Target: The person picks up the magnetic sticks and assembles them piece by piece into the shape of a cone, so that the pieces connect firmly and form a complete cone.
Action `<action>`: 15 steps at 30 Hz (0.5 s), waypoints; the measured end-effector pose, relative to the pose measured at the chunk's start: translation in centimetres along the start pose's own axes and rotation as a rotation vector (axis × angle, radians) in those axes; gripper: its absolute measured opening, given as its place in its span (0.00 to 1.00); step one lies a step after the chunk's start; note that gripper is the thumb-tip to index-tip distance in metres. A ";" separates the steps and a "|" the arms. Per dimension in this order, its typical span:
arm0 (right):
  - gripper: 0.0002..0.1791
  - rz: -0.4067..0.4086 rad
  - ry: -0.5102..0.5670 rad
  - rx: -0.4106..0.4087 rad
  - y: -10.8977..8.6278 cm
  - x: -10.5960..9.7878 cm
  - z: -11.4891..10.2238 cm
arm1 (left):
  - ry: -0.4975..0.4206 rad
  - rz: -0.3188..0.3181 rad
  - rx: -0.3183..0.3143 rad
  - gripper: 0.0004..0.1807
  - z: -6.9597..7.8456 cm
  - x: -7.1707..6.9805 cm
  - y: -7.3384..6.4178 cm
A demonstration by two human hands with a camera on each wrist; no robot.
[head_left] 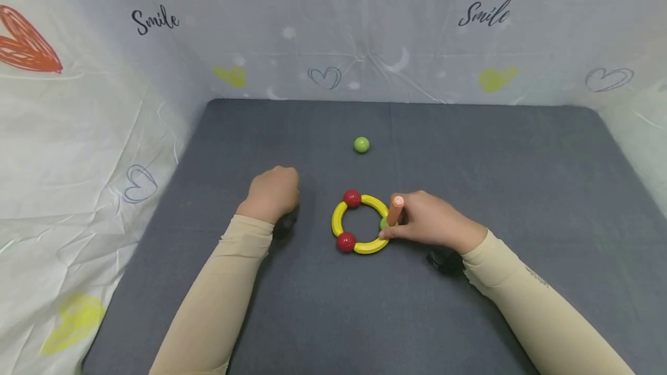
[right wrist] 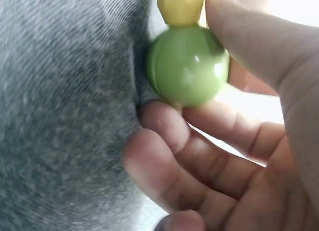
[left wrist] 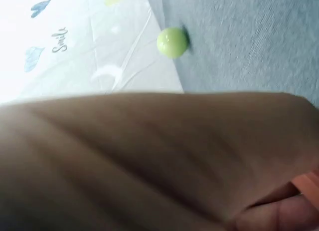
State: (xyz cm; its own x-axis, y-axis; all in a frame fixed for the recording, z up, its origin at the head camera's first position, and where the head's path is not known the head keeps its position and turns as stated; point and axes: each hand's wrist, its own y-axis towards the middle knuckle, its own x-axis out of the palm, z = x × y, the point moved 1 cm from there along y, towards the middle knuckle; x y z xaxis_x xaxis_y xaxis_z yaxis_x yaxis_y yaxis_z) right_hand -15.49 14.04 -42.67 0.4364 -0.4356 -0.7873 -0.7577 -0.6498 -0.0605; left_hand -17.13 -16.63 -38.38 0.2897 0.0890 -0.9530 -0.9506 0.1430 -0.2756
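Observation:
My right hand [head_left: 429,221] grips the right side of a ring of yellow curved pieces [head_left: 337,220] and balls. Its thumb and fingers pinch around a green ball [right wrist: 188,66] there, close to the end of a yellow piece [right wrist: 180,7]. An orange stick [head_left: 396,210] rises from this ball beside the fingers. Two red balls [head_left: 352,198] sit in the ring's left half. Left of the ring, my left hand [head_left: 273,191] is curled into a fist. An orange piece [left wrist: 308,187] shows between its fingers in the left wrist view, mostly hidden.
A loose green ball [head_left: 362,144] lies on the dark grey cloth [head_left: 469,149] beyond the ring. White printed fabric [head_left: 292,33] hangs along the back and both sides. Black wrist gear [head_left: 444,261] shows under the right wrist.

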 end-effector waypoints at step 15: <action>0.08 -0.145 0.081 0.067 -0.5 -1.9 1.0 | -0.396 0.175 0.320 0.04 3.2 -0.7 -0.3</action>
State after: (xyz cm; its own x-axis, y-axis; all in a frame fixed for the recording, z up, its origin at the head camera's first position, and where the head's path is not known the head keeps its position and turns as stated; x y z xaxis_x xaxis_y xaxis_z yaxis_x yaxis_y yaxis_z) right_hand -16.47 15.83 -41.74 0.5792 -0.3907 -0.7154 -0.7132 -0.6678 -0.2128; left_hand -16.71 -13.56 -37.25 0.2084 0.4946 -0.8438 -0.9247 0.3807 -0.0053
